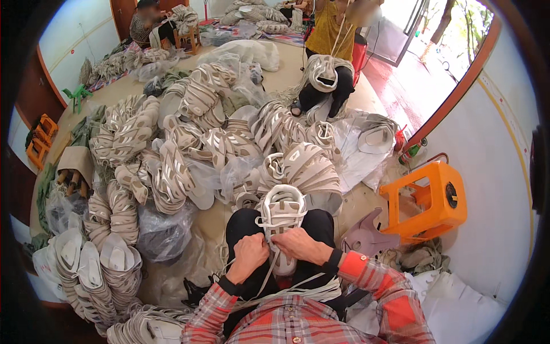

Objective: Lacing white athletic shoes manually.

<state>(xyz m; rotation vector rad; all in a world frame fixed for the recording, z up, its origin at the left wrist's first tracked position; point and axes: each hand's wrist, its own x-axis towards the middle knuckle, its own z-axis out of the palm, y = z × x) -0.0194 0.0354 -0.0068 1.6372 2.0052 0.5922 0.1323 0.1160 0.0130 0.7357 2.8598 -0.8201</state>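
Observation:
A beige and white shoe upper (283, 204) rests between my knees, its collar pointing away from me and its toe toward me. White lace crosses part of its front. My left hand (251, 253) is closed beside its left edge, and a loose end of shoelace hangs below the fingers. Over the lower eyelets my right hand (298, 244) pinches the lace with bent fingers. The exact fingertip contact is too small to make out. Across my lap lies a bundle of loose white laces (321, 291).
Stacks of similar uppers (189, 143) cover the floor ahead and left, among clear plastic bags (166, 229). An orange stool (427, 200) stands to the right. Across from me a co-worker in a mustard top (326, 28) handles another upper. Other people sit farther back.

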